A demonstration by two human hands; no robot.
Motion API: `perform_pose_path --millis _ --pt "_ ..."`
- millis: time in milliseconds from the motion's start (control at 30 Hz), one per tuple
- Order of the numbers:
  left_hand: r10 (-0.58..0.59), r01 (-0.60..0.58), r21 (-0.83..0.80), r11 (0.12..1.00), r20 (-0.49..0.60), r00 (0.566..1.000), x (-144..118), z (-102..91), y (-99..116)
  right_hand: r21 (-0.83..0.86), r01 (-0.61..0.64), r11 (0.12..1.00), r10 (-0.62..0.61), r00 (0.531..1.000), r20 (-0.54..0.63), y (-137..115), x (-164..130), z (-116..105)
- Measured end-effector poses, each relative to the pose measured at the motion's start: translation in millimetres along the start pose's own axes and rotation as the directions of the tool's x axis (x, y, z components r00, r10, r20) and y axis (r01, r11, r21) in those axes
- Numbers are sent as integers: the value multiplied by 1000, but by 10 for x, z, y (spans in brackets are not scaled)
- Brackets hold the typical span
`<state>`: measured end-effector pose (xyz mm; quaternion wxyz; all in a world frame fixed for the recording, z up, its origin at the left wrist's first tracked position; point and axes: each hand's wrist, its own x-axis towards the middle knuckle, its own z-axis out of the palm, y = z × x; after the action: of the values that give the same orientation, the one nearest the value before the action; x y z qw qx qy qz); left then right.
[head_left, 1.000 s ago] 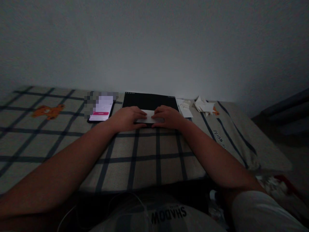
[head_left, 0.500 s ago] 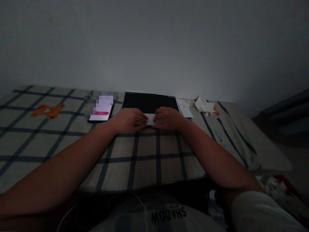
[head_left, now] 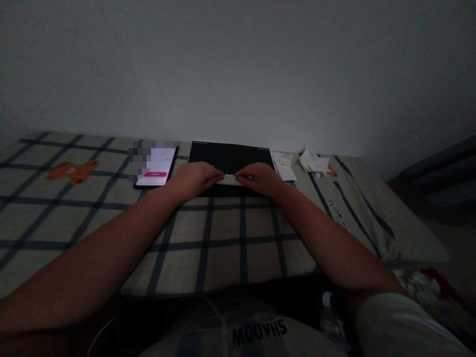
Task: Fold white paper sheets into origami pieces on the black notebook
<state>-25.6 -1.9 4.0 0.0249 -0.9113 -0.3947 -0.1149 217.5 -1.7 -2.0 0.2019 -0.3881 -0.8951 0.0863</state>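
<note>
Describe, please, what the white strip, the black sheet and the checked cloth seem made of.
Strip: probably matte paper, white without shine. Sheet: matte card or plastic, I cannot tell which; evenly black. Cloth: likely matte woven fabric, with soft wrinkles.

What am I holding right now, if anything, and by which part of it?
White paper: the left grip pinches it toward its left end, the right grip toward its right. The ends themselves are hidden.

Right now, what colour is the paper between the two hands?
The paper is white, greyed by the dim light; it shows best in the head view.
</note>
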Motion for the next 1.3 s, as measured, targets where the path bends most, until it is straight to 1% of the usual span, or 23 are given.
perform_pose_path --millis 133,233,300,400,467,533,633,733,800,933,1000,1133,1300 --pt "-41 41 22 999 0 999 16 40 4 28 16 999 -15 999 -40 41 29 67" --pt "-46 46 22 999 -19 999 28 52 10 39 -18 999 20 999 -43 32 40 86" --pt "-26 27 20 999 -68 997 33 46 9 34 -52 998 53 998 -36 12 43 81" --pt "-6 12 37 999 -181 983 29 21 21 10 -111 994 111 993 -26 -22 46 66" --pt "-5 14 45 999 -210 978 20 7 55 1 -151 988 151 988 -33 -37 50 64" --pt "-7 14 34 999 -184 983 10 5 103 13 -186 982 187 981 -56 -41 53 76" --pt "-54 56 11 998 -127 990 6 30 161 37 -234 972 237 967 -99 -33 54 105" --pt "-87 88 0 996 -91 992 15 69 159 47 -257 965 261 960 -105 -39 47 117" --pt "-97 96 -19 995 -80 992 25 90 133 20 -247 969 248 964 -97 -61 42 111" --pt "-119 117 -34 993 -43 992 41 105 94 -127 -189 974 182 981 -68 -114 40 109" --pt "-124 124 -30 992 -25 992 45 103 92 -165 -166 972 159 986 -55 -125 43 123" --pt "-131 131 -22 991 -11 991 40 96 96 -156 -133 979 129 991 -33 -102 47 160" --pt "-110 110 -8 994 -25 994 30 97 55 -73 -57 996 55 998 -21 -74 34 170"
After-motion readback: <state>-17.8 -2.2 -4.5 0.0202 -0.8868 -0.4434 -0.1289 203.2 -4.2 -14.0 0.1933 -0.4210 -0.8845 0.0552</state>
